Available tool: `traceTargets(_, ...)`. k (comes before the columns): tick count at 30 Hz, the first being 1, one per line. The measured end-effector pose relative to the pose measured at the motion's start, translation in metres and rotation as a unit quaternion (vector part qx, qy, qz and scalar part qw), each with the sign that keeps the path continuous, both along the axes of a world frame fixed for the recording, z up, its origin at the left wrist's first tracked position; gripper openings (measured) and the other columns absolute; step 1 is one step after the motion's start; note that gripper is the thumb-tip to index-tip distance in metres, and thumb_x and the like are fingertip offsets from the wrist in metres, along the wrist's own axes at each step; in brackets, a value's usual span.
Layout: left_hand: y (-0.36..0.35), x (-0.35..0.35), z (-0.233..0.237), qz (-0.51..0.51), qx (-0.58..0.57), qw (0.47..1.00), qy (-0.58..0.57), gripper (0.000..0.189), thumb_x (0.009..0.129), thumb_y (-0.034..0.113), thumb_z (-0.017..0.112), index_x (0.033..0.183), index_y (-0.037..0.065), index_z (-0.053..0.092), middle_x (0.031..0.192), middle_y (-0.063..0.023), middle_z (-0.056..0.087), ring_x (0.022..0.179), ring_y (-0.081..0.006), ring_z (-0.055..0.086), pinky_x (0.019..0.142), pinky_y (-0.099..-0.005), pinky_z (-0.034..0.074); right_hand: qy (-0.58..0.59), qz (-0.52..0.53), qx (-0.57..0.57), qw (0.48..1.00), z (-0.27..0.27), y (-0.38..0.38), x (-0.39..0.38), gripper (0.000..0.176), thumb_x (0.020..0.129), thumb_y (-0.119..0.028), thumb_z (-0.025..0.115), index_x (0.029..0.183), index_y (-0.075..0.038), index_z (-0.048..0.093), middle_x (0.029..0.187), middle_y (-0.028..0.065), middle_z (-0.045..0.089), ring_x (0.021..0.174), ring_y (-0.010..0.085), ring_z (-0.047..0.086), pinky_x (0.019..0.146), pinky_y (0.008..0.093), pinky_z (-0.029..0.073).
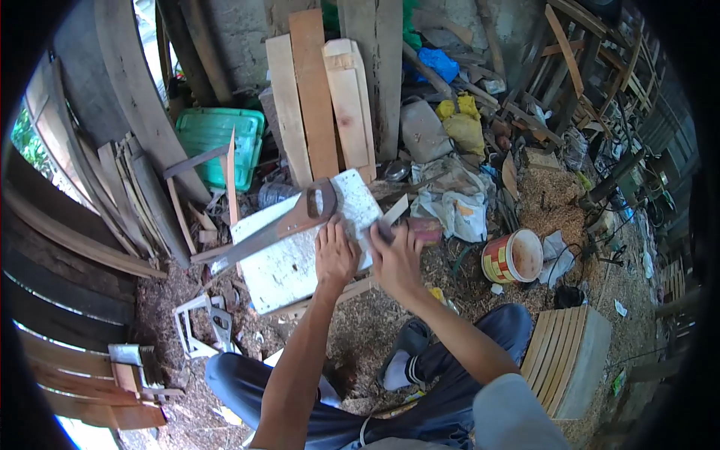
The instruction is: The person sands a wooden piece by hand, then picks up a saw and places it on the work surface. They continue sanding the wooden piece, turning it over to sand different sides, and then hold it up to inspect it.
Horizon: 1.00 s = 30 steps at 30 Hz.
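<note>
A white board lies on the sawdust-strewn floor with a handsaw across it. The left hand rests on it flat, grip released. The right hand grasps a small dark object at the board's edge. Planks lean behind.

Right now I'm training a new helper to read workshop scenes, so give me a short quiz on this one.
1. True or false: the handsaw lies on the white board.
2. The left hand rests on: A a brick, B the white board, C a hammer.
3. Is the red and yellow bucket on the person's own left or right of the right hand?

Key: 1 true. 2 B. 3 right; it stands on the sawdust-covered ground.
</note>
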<state>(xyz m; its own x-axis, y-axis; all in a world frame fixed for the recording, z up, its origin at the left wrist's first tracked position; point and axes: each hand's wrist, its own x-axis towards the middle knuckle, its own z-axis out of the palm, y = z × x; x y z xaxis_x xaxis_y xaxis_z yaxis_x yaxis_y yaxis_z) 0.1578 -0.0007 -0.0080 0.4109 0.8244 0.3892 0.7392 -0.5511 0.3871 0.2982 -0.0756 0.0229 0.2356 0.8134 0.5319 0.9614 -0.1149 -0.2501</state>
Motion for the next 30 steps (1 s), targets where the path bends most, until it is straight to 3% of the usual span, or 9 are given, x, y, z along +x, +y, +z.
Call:
traceTargets(2, 0.005, 0.002, -0.001, -0.001, 0.01, 1.0, 0.001, 0.047, 0.091, 0.021, 0.046, 0.132, -0.002, 0.046, 0.141, -0.0158, 0.046, 0.129, -0.0331, 0.043, 0.111, -0.0449, 0.032, 0.013, 0.101, 0.002, 0.995, -0.004, -0.012, 0.017, 0.047, 0.085, -0.019, 0.065, 0.132, -0.015, 0.06, 0.106, 0.018, 0.052, 0.101, 0.0368, 0.047, 0.087, 0.0483, 0.033)
traceTargets(6, -0.003, 0.002, 0.008, -0.005, -0.026, 1.0, 0.007, 0.044, 0.098, 0.025, 0.044, 0.133, -0.001, 0.044, 0.142, -0.0178, 0.045, 0.131, -0.036, 0.041, 0.111, -0.048, 0.031, 0.074, -0.065, -0.061, 0.993, 0.015, 0.034, 0.051, 0.047, 0.085, -0.02, 0.066, 0.131, -0.017, 0.061, 0.105, 0.0178, 0.052, 0.1, 0.0363, 0.047, 0.085, 0.0488, 0.033)
traceTargets(12, 0.003, 0.005, 0.002, 0.011, -0.005, 1.0, 0.024, 0.044, 0.099, 0.028, 0.042, 0.133, 0.0, 0.047, 0.143, -0.0158, 0.044, 0.131, -0.0337, 0.04, 0.113, -0.0454, 0.029, 0.001, 0.079, 0.01, 0.997, -0.004, -0.007, 0.025, 0.042, 0.086, -0.02, 0.063, 0.128, -0.017, 0.063, 0.104, 0.0204, 0.051, 0.1, 0.0381, 0.047, 0.084, 0.0478, 0.033)
traceTargets(17, -0.001, 0.001, 0.005, 0.005, -0.026, 0.998, 0.049, 0.046, 0.098, 0.027, 0.041, 0.135, -0.001, 0.046, 0.145, -0.016, 0.042, 0.133, -0.0335, 0.039, 0.113, -0.0454, 0.029, 0.051, -0.099, 0.002, 0.994, 0.004, 0.038, 0.048, 0.043, 0.086, -0.023, 0.067, 0.128, -0.016, 0.064, 0.104, 0.0175, 0.052, 0.101, 0.0368, 0.048, 0.084, 0.0472, 0.032)
traceTargets(18, -0.003, 0.003, 0.003, 0.003, -0.024, 0.999, 0.047, 0.046, 0.098, 0.027, 0.041, 0.135, -0.001, 0.046, 0.145, -0.016, 0.042, 0.133, -0.0335, 0.039, 0.113, -0.0454, 0.029, 0.049, -0.101, 0.003, 0.994, 0.001, 0.021, 0.036, 0.043, 0.086, -0.023, 0.067, 0.128, -0.016, 0.064, 0.104, 0.0175, 0.052, 0.101, 0.0368, 0.048, 0.084, 0.0472, 0.032)
traceTargets(20, 0.0, 0.002, 0.0, 0.007, -0.022, 0.999, 0.039, 0.045, 0.098, 0.027, 0.042, 0.133, -0.001, 0.047, 0.145, -0.016, 0.042, 0.133, -0.034, 0.039, 0.113, -0.0458, 0.029, 0.054, 0.046, -0.012, 0.997, 0.0, -0.01, 0.013, 0.043, 0.086, -0.023, 0.068, 0.128, -0.015, 0.064, 0.105, 0.018, 0.052, 0.102, 0.0354, 0.048, 0.084, 0.0483, 0.033)
traceTargets(23, 0.001, 0.002, 0.005, 0.01, -0.023, 0.999, 0.029, 0.046, 0.097, 0.027, 0.042, 0.133, -0.001, 0.047, 0.145, -0.0161, 0.042, 0.133, -0.0347, 0.039, 0.113, -0.0464, 0.028, 0.015, 0.08, 0.023, 0.996, -0.002, -0.005, 0.039, 0.044, 0.084, -0.023, 0.07, 0.127, -0.016, 0.064, 0.107, 0.0191, 0.052, 0.104, 0.0358, 0.048, 0.084, 0.0489, 0.033)
traceTargets(26, -0.004, 0.002, 0.004, 0.006, -0.018, 0.999, 0.038, 0.046, 0.097, 0.026, 0.042, 0.134, -0.001, 0.047, 0.144, -0.017, 0.043, 0.133, -0.0346, 0.039, 0.113, -0.0468, 0.029, 0.077, -0.026, -0.008, 0.997, 0.006, 0.036, 0.063, 0.044, 0.084, -0.024, 0.07, 0.127, -0.017, 0.065, 0.108, 0.019, 0.052, 0.106, 0.0365, 0.047, 0.085, 0.0493, 0.032)
traceTargets(30, -0.002, 0.003, 0.007, 0.005, -0.025, 0.999, 0.032, 0.047, 0.096, 0.026, 0.043, 0.134, -0.001, 0.047, 0.145, -0.0176, 0.043, 0.133, -0.0351, 0.038, 0.114, -0.0466, 0.028, 0.036, -0.011, -0.011, 0.999, -0.001, 0.026, 0.037, 0.045, 0.083, -0.018, 0.068, 0.128, -0.02, 0.064, 0.111, 0.0168, 0.052, 0.106, 0.036, 0.048, 0.086, 0.0498, 0.032)
